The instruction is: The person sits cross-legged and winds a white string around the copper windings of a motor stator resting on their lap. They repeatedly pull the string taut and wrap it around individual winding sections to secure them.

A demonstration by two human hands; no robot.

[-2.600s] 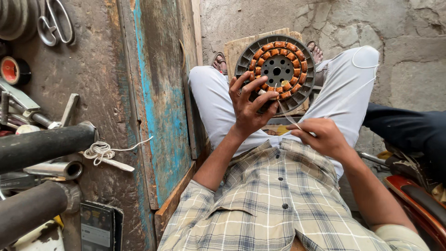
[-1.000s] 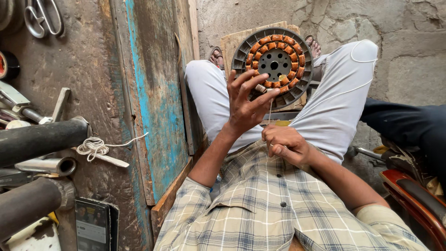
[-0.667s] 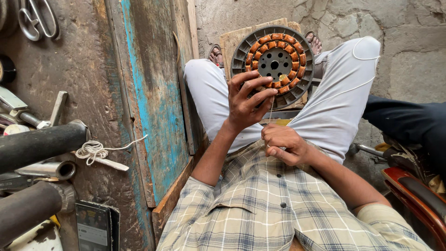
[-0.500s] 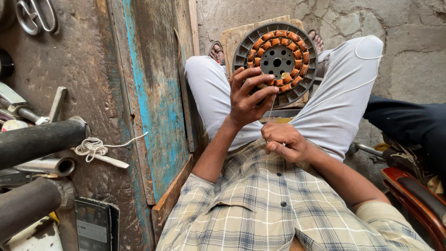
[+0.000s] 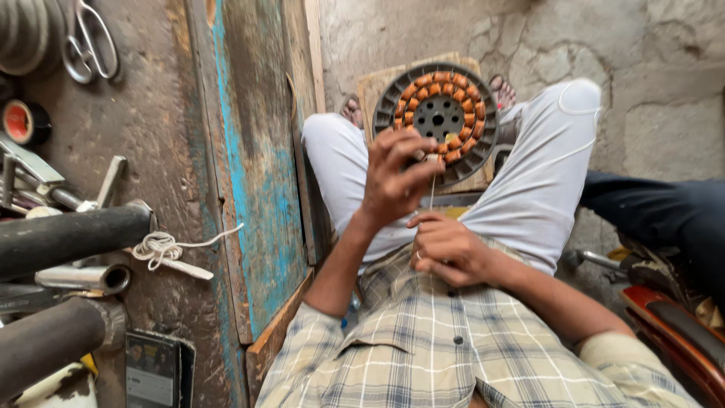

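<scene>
Coils look wound all around the stator [image 5: 438,121]; you're pinching thin wire [image 5: 431,193] with both left hand [image 5: 396,181] and right hand [image 5: 447,249].

Hands at the stator, wood panel off to the left

The stator [image 5: 440,119] sits just beyond the left hand [image 5: 396,177], between the knees on a board [image 5: 375,85]; right hand [image 5: 449,249] lies nearer, seemingly pinching a wire [image 5: 431,190] running between them.
</scene>
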